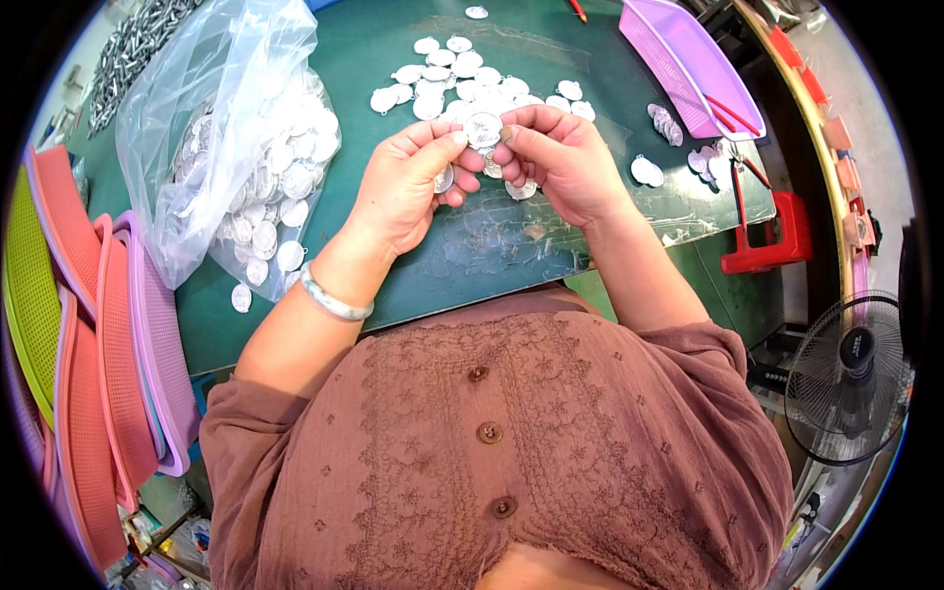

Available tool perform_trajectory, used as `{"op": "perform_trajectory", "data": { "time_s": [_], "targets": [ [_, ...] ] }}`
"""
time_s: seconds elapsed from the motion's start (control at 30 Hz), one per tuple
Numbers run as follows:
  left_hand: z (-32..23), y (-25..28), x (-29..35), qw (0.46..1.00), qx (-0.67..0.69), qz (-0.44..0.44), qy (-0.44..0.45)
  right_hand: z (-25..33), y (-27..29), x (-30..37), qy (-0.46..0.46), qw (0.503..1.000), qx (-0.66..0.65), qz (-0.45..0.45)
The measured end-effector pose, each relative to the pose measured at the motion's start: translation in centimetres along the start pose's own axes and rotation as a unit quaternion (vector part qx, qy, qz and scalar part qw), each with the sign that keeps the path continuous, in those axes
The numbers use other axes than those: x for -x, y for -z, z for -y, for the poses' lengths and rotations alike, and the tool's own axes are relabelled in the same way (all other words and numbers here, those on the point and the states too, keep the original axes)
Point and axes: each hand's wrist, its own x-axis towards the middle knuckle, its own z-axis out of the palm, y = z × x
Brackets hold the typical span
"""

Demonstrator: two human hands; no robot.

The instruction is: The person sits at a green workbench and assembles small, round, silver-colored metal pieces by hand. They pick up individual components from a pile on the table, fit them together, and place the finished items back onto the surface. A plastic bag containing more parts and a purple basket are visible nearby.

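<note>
Head view: left hand (408, 182) and right hand (551, 157) pinch silver disc (483, 129) together above green surface (472, 256); left also holds spare disc (444, 179). Risk: fingertip-only grip, disc slips into loose pile (442, 74).

A dark green flat surface (393, 39) carries a scatter of small round silver metal discs (433, 79) near its far middle. A clear plastic bag of the same discs (246, 147) lies at its left, and a shallow purple plastic tray (688, 59) at its right.
</note>
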Motion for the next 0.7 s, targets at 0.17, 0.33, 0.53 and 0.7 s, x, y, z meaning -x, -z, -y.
{"op": "perform_trajectory", "data": {
  "time_s": [0.17, 0.33, 0.53, 0.7],
  "targets": [
    [-0.1, 0.0, -0.1, 1.0, 0.001, 0.012, 0.008, 0.0, 0.0, 0.0, 0.02, 0.999, 0.035, -0.003],
    [-0.4, 0.0, 0.0, 0.996, 0.063, 0.001, 0.059, 0.1, 0.2, 0.2, 0.075, 0.985, 0.154, 0.027],
    [-0.5, 0.2, -0.1, 0.996, 0.061, -0.012, 0.056, 0.8, 1.6, 0.1, 0.177, 0.86, 0.478, -0.015],
    [0.1, 1.2, -0.7, 0.996, 0.082, 0.014, 0.037, 0.2, 1.3, -0.1, 0.292, 0.685, 0.667, 0.034]
  ]
}}
